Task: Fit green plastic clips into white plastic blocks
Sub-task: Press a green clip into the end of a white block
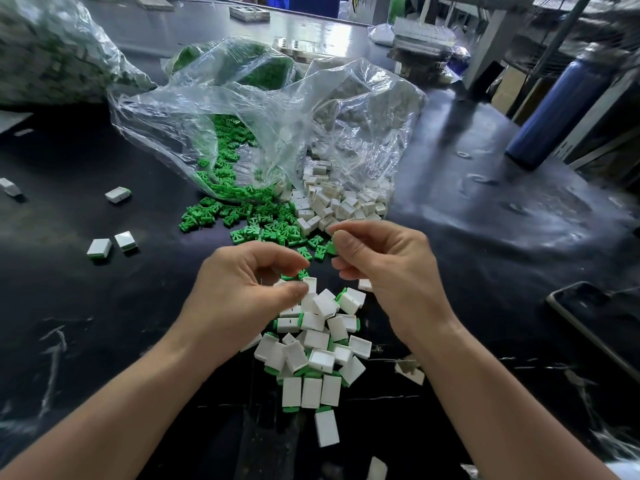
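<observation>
My left hand (pixel 249 292) hovers over a pile of white blocks fitted with green clips (pixel 311 348), its thumb and forefinger curled round a white block (pixel 309 284) at their tips. My right hand (pixel 384 268) is just to the right and slightly farther away, pinching a green clip (pixel 331 248) at its thumb. Another white block (pixel 365 285) shows under its palm. Loose green clips (pixel 242 216) and loose white blocks (pixel 332 202) spill from clear plastic bags (pixel 263 109) beyond both hands.
Three fitted blocks (pixel 99 248) lie apart at the left on the black table (pixel 485 237). A blue bottle (pixel 557 109) stands at the right. A dark phone (pixel 595 317) lies near the right edge. Another full bag (pixel 52 50) sits at the far left.
</observation>
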{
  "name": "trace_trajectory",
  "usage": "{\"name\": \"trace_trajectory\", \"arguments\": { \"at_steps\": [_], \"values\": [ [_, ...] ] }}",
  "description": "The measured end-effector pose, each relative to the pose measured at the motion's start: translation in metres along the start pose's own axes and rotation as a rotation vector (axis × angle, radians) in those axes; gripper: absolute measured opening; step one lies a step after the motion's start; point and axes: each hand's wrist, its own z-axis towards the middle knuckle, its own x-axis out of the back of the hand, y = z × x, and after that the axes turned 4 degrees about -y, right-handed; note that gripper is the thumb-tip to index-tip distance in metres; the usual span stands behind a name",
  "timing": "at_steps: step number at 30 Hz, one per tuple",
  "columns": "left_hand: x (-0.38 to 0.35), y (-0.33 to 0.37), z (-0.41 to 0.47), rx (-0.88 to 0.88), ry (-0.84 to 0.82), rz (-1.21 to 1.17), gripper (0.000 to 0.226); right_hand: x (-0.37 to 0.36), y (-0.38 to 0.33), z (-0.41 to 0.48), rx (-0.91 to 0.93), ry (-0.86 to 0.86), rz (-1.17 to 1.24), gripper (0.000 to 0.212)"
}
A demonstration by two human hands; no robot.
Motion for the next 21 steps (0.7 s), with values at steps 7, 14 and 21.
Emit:
{"name": "trace_trajectory", "arguments": {
  "at_steps": [7, 14, 21],
  "values": [
    [-0.014, -0.003, -0.006, -0.243, -0.232, 0.576, 0.033, 0.001, 0.001, 0.002, -0.005, 0.041, -0.037, 0.015],
    [-0.013, -0.006, -0.005, -0.283, -0.168, 0.502, 0.015, -0.001, 0.000, 0.001, -0.008, -0.002, -0.022, 0.017],
    [-0.007, 0.002, -0.001, -0.069, -0.047, -0.153, 0.021, -0.001, -0.004, -0.001, 0.044, -0.040, 0.022, 0.021]
  ]
}}
